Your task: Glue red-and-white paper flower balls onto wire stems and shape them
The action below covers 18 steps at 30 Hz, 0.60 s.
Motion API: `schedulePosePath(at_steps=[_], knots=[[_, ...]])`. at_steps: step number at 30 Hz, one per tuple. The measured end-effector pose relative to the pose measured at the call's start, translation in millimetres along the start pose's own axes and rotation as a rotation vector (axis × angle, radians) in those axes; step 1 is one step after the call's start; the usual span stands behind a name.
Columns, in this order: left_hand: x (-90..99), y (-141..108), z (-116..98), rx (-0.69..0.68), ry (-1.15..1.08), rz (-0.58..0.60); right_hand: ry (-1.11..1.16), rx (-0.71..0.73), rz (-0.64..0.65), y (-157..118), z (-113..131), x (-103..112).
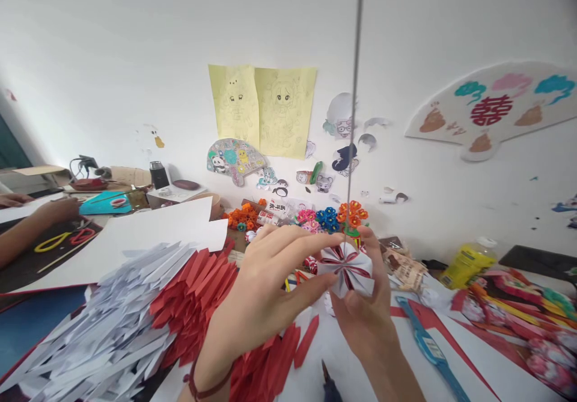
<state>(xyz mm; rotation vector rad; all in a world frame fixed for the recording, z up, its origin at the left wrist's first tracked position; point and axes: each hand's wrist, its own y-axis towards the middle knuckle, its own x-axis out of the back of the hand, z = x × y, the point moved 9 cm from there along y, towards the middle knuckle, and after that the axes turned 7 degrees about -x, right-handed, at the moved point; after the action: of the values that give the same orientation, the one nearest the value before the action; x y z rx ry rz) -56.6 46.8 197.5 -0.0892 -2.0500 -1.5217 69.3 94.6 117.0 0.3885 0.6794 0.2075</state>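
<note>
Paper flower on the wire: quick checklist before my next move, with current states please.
1. Both hands on the paper flower: ok, left hand and right hand pinch it.
2. Wire runs up from the flower's centre: ok.
3. Wire's top end: cannot tell, out of frame.
4. Spare folded strips near the left hand: ok.
5. Co-worker's hand apart from yours: ok.

pleated ornament (347,268): matt folded paper | strips (135,312): matt red, white paper | rod (356,89): thin smooth metal
</note>
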Motion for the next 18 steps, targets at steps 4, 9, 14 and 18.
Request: schedulePosePath(at_steps=[4,9,14,18], knots=[[8.3,-0.2,-6.6,-0.038,-0.086,-0.034,-0.201,0.186,0.08,-2.6,12.5,-3.5],[16.9,-4.6,-1.6,0.018,-0.142,0.029,-0.436,0.434,-0.044,-18.1,38.8,-11.3],[17.5,-8.1,7.0,0.053,-0.152,0.072,-0.532,0.674,-0.059,-34.3,59.9,-24.4],[14.0,-9.6,5.2,0.043,-0.138,0.103,-0.538,0.816,-0.026,-42.3,65.1,-23.3]])
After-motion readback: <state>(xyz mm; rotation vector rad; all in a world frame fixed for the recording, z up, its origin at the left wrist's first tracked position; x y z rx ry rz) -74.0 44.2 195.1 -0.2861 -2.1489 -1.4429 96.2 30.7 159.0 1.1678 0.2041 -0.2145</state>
